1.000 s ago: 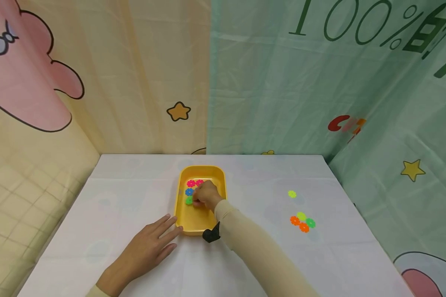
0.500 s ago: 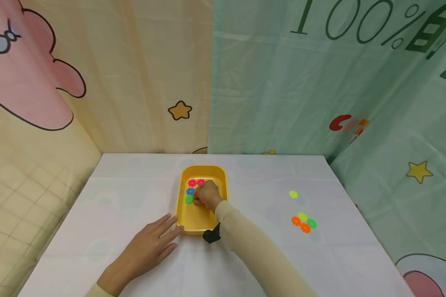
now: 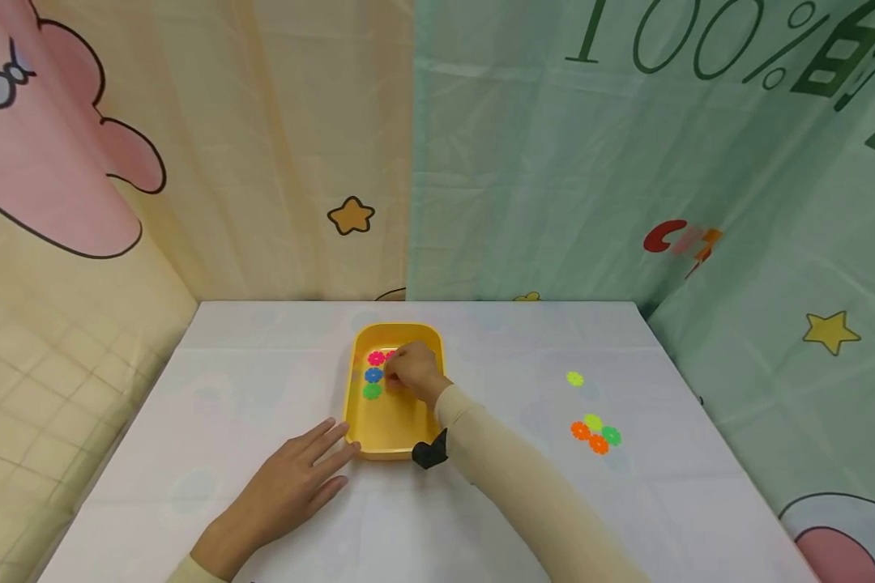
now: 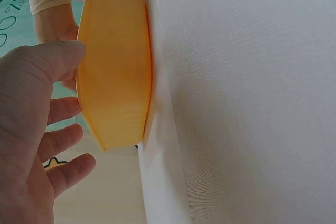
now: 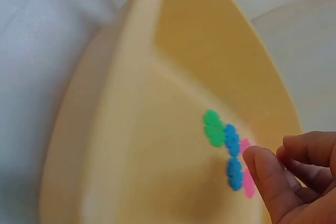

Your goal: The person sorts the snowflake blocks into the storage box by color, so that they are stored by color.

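A yellow plastic tray (image 3: 386, 429) sits on the white table. My left hand (image 3: 295, 478) has its fingers spread, with fingertips at the tray's near left corner; in the left wrist view the thumb (image 4: 68, 56) lies against the rim. Over the tray is my right hand (image 3: 414, 372), thumb and fingers bent with a small gap and nothing visible between them. Flower-shaped plastic discs lie below it in the right wrist view: a green disc (image 5: 213, 128), two blue discs (image 5: 234, 173) and two pink discs (image 5: 249, 183), partly behind the fingertips.
On the table to the right lie a lone yellow disc (image 3: 574, 379) and a cluster of an orange pair (image 3: 599, 444), another yellow disc (image 3: 593, 422) and a green one (image 3: 611, 436). Printed curtains (image 3: 299, 162) stand behind the table and along its sides.
My right hand has shifted up and right, off the discs in the tray, with its fingers parted. A second blue disc lies beside the first. The left hand stays at the tray's corner.
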`<action>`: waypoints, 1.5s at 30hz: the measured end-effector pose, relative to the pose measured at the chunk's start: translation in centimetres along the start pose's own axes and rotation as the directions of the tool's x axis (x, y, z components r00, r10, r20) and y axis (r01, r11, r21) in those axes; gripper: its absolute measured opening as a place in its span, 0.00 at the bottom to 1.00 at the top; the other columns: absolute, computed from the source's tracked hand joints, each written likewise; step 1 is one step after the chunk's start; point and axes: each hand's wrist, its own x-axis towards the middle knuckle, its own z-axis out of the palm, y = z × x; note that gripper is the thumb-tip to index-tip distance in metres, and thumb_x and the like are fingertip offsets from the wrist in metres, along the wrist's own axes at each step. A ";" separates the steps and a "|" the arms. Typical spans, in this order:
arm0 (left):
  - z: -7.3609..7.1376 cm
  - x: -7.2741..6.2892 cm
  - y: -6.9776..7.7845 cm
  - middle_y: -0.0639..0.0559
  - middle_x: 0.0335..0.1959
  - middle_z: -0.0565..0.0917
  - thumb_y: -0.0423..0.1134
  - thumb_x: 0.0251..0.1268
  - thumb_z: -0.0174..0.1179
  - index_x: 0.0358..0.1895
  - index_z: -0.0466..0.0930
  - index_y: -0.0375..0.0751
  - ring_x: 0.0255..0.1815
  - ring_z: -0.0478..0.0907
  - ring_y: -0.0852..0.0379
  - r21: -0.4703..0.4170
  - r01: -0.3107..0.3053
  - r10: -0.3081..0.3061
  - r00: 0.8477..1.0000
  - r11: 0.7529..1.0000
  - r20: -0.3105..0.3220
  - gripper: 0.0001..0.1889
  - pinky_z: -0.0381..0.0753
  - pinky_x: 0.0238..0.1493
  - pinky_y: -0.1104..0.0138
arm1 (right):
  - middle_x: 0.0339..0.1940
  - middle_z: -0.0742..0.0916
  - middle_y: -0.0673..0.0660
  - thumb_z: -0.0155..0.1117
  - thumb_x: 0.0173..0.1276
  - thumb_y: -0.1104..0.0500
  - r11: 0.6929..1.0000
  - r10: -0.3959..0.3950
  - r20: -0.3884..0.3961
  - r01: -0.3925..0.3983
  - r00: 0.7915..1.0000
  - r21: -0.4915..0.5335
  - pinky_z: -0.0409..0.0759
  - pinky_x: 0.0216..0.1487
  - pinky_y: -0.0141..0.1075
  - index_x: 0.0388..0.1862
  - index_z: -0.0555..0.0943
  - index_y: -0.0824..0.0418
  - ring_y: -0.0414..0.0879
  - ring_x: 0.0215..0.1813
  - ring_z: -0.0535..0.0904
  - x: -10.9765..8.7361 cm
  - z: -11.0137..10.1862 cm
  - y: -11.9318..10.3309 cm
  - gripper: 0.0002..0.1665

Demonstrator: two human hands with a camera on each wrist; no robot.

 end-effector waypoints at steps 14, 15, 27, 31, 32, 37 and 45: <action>-0.2 0.3 0.0 0.45 0.66 0.80 0.47 0.55 0.75 0.62 0.83 0.50 0.70 0.74 0.42 -0.007 -0.016 0.016 1.000 1.000 -0.021 0.28 0.84 0.55 0.50 | 0.39 0.87 0.59 0.65 0.72 0.63 0.993 -0.107 -0.021 0.108 0.994 0.053 0.89 0.41 0.38 0.44 0.85 0.67 0.54 0.40 0.88 -1.7 -6.9 -1.9 0.07; -0.2 0.4 0.0 0.45 0.66 0.80 0.50 0.62 0.71 0.62 0.83 0.50 0.70 0.74 0.42 -0.008 -0.018 0.018 1.000 1.000 -0.024 0.25 0.84 0.55 0.50 | 0.40 0.87 0.59 0.65 0.72 0.63 0.993 -0.106 -0.029 0.107 0.994 0.045 0.88 0.41 0.37 0.46 0.84 0.67 0.54 0.41 0.88 -1.8 -7.5 -1.8 0.09; -0.9 0.8 0.0 0.47 0.66 0.81 0.49 0.57 0.75 0.61 0.84 0.51 0.70 0.74 0.43 0.006 0.017 -0.017 1.000 1.000 -0.002 0.27 0.83 0.57 0.49 | 0.46 0.86 0.60 0.63 0.73 0.62 0.993 -0.064 -0.159 0.079 0.985 0.088 0.88 0.44 0.36 0.55 0.81 0.68 0.44 0.38 0.86 -2.9 -18.2 1.8 0.15; -0.9 0.8 0.0 0.46 0.66 0.81 0.49 0.57 0.75 0.61 0.84 0.51 0.70 0.74 0.42 0.003 0.027 -0.027 1.000 1.000 0.001 0.27 0.83 0.57 0.49 | 0.44 0.86 0.58 0.62 0.75 0.61 0.994 -0.048 -0.201 0.068 0.978 0.091 0.88 0.43 0.33 0.59 0.78 0.69 0.42 0.37 0.86 -3.6 -22.3 3.2 0.19; -0.8 0.8 0.0 0.46 0.66 0.81 0.49 0.57 0.75 0.61 0.84 0.51 0.70 0.74 0.42 0.005 0.025 -0.025 1.000 1.000 -0.002 0.27 0.83 0.57 0.49 | 0.44 0.86 0.57 0.62 0.75 0.60 0.994 -0.041 -0.213 0.061 0.976 0.086 0.87 0.43 0.33 0.60 0.78 0.69 0.41 0.37 0.86 -3.9 -23.2 3.6 0.19; -0.6 0.7 0.0 0.45 0.65 0.81 0.47 0.54 0.77 0.60 0.85 0.49 0.69 0.75 0.41 0.012 0.015 -0.014 0.999 1.000 -0.034 0.28 0.84 0.55 0.49 | 0.46 0.84 0.56 0.62 0.76 0.56 0.999 0.010 -0.277 0.004 0.961 0.051 0.87 0.43 0.31 0.64 0.75 0.69 0.43 0.40 0.86 -5.5 -27.0 6.4 0.24; -0.5 1.0 -0.1 0.45 0.64 0.82 0.47 0.54 0.77 0.61 0.84 0.48 0.68 0.76 0.41 0.045 0.028 -0.026 0.999 0.999 -0.047 0.28 0.84 0.54 0.48 | 0.52 0.82 0.58 0.59 0.79 0.53 0.995 0.096 -0.320 -0.097 0.942 0.012 0.86 0.44 0.29 0.69 0.71 0.70 0.48 0.47 0.83 -7.7 -30.9 11.0 0.29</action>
